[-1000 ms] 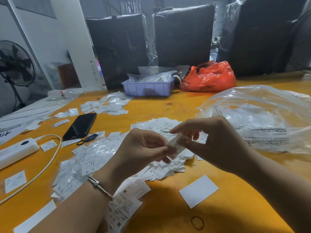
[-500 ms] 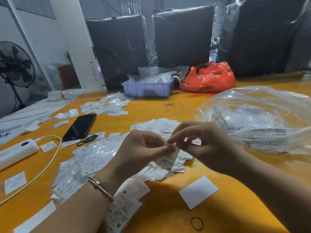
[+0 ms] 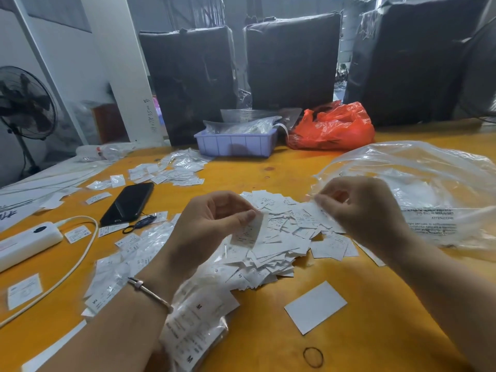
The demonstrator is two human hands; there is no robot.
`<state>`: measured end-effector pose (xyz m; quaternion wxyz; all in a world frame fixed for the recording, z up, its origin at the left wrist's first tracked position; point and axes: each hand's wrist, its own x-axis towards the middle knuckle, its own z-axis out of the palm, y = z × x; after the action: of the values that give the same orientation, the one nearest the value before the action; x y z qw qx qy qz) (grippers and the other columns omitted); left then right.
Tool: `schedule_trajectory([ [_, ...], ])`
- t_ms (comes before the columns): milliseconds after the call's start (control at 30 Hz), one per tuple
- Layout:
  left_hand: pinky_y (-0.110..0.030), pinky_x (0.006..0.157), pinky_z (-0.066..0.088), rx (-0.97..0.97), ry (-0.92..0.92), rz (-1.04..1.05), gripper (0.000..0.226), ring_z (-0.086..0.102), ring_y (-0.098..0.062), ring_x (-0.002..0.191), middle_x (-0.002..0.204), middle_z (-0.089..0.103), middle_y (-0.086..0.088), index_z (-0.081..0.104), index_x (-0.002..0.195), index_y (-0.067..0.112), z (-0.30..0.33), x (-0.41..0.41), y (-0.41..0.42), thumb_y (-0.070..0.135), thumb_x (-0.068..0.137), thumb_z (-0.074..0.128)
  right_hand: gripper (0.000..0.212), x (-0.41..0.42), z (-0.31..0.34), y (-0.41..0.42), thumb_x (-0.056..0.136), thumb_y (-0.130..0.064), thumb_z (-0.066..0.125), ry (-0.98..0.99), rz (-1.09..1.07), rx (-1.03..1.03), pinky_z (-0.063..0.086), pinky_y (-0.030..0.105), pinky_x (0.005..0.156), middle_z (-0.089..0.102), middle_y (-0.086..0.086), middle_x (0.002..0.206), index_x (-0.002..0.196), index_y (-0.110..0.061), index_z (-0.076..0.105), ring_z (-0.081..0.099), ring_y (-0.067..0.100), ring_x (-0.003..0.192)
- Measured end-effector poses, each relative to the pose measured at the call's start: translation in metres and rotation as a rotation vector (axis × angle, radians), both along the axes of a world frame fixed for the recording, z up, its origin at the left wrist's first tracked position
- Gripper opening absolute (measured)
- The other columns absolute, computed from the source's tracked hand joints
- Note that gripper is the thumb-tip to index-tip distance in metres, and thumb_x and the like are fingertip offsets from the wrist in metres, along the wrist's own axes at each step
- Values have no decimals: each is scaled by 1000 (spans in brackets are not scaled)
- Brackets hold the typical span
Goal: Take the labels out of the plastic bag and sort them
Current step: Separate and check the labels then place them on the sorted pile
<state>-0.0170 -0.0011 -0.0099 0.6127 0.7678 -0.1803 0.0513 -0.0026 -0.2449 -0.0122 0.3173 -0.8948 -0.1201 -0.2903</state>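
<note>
Small white printed paper labels (image 3: 271, 237) lie heaped mid-way on the orange counter (image 3: 375, 331); the left hand (image 3: 212, 224) pinches one label between thumb and fingers above the heap; the right hand (image 3: 359, 208) pinches another, beside the large clear crumpled plastic bag (image 3: 429, 183).

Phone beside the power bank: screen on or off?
Off. The phone lies flat, face up, on the orange table, its screen uniformly dark.
</note>
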Motion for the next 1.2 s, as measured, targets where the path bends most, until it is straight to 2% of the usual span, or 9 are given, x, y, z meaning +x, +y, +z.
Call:
schedule_trajectory([
  [167,-32,77,45,-13,35,90,7,64,-11,76,80,71,-4,72,71,21,8,6,13,21,69,78,21,20,-3,-43,83,-5,58,-40,-500,-80,41,45,87,72,17,94,100,-7,71,63,38,93],
  [300,-21,56,48,148,-30,226,13,57,-4,58,64,66,-1,68,64,16,7,8,16,22,67,58,45,29,-12,-48,80,-8,64,163,-544,-235,35,45,92,62,12,123,124,-14,59,50,34,115],
  [400,-34,55,48,411,-80,329,17,52,-15,52,51,59,0,63,58,10,3,10,22,20,69,55,53,34,-16,-50,84,-17,62,308,-534,-346,33,43,96,53,4,136,136,-20,48,44,28,125],
  [467,-42,57,51,633,-98,430,19,55,-23,55,52,61,-3,62,56,9,1,14,29,14,74,57,45,36,-18,-53,87,-20,60,383,-539,-368,31,40,95,56,3,132,131,-23,52,47,27,123],
  [567,-34,53,36,833,-28,532,13,44,-24,54,52,54,-6,60,56,4,0,16,33,7,67,53,24,39,-21,-54,88,-17,58,362,-535,-364,30,39,91,66,2,113,110,-23,64,56,27,110],
  [667,-31,54,29,968,65,562,16,36,-22,57,57,47,-3,56,52,16,-1,14,30,4,61,50,22,42,-23,-55,89,-20,58,310,-536,-366,30,40,94,66,-1,115,110,-26,66,57,25,111],
  [900,-26,56,42,937,75,669,18,53,-18,66,75,65,0,67,72,17,-5,18,28,6,71,53,16,48,-26,-56,87,-14,59,301,-607,-411,32,37,83,62,4,102,96,-18,72,54,28,102],
  [1033,-30,68,41,903,-32,668,23,53,-17,94,96,57,9,66,89,27,-6,17,25,10,77,56,26,48,-29,-56,93,-18,49,349,-591,-445,34,42,87,54,7,122,115,-23,61,45,30,114],
  [1200,-26,73,40,697,-140,512,21,54,-11,100,100,60,10,66,97,26,-12,16,14,11,85,57,19,48,-28,-56,86,-9,55,339,-584,-368,25,38,79,62,3,92,87,-23,67,50,27,100],
])
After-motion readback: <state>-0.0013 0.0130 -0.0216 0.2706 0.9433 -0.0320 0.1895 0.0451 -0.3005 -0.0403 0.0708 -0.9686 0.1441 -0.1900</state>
